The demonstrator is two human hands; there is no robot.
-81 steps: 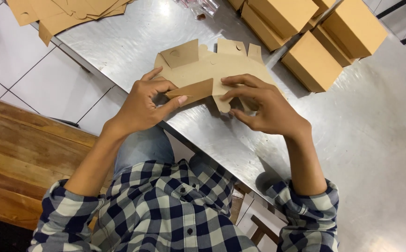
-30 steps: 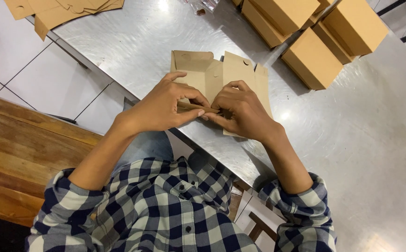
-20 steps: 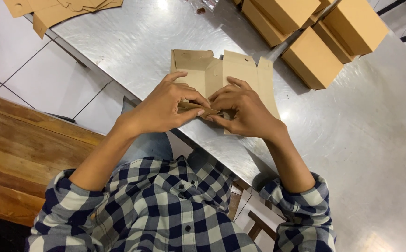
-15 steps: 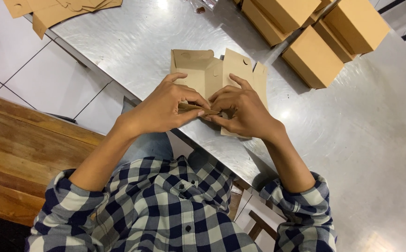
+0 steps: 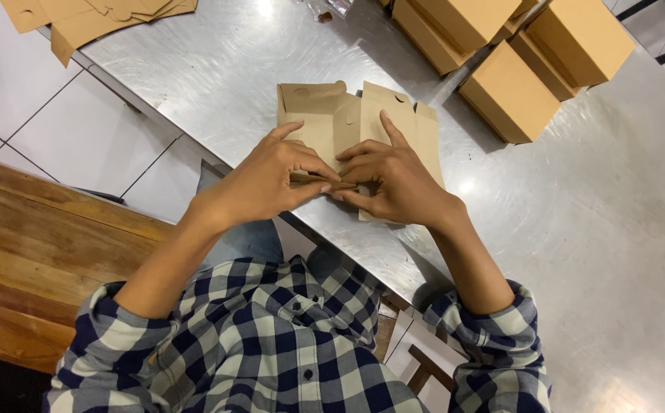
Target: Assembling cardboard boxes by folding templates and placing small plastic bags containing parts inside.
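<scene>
A brown cardboard box blank (image 5: 331,116), partly folded, lies on the steel table (image 5: 592,229) near its front edge. My left hand (image 5: 267,180) and my right hand (image 5: 390,180) meet over its near side. Both pinch a narrow folded flap (image 5: 319,181) between thumbs and fingers. The far panels of the blank stand up slightly beyond my fingers. My palms hide the near part of the blank.
Several finished brown boxes (image 5: 512,92) are stacked at the table's back right. A pile of flat cardboard blanks (image 5: 95,17) lies at the back left corner. A wooden bench (image 5: 27,260) stands to my left over white floor tiles (image 5: 65,130).
The blank has been laid down flat from a raised, tilted hold. Both hands have closed in together on its near flap and have barely moved over the last second.
</scene>
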